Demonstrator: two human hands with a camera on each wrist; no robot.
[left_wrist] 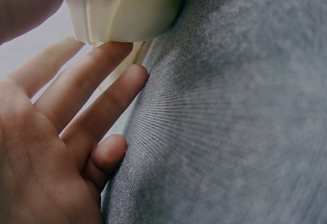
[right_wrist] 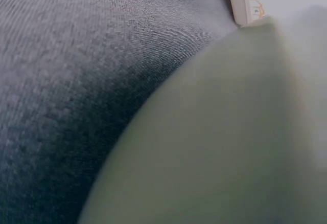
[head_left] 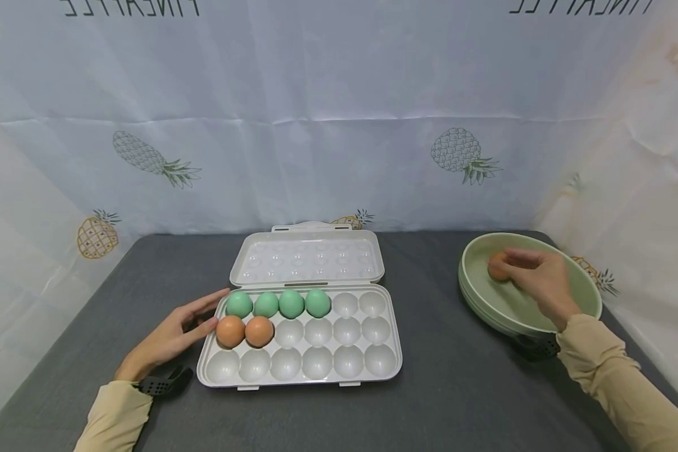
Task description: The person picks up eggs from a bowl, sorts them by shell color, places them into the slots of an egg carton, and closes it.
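Observation:
A white egg tray [head_left: 367, 370] lies open in the middle of the table, its lid [head_left: 307, 257] folded back. Several green eggs [head_left: 279, 304] fill the back row and two orange eggs [head_left: 244, 331] sit in the middle row. My left hand [head_left: 206, 311] lies flat on the grey cloth, its straight fingers [left_wrist: 97, 88] against the tray's left corner [left_wrist: 127, 14]. My right hand [head_left: 514, 263] reaches into the green bowl [head_left: 486, 307] at the right, with its fingers curled over an orange egg [head_left: 496, 269]. The right wrist view shows only the blurred bowl wall [right_wrist: 230, 132].
A grey cloth [head_left: 441, 389] covers the table. White sheets printed with pineapples [head_left: 316, 125] close it in at the back and on both sides. The bowl stands near the back right corner.

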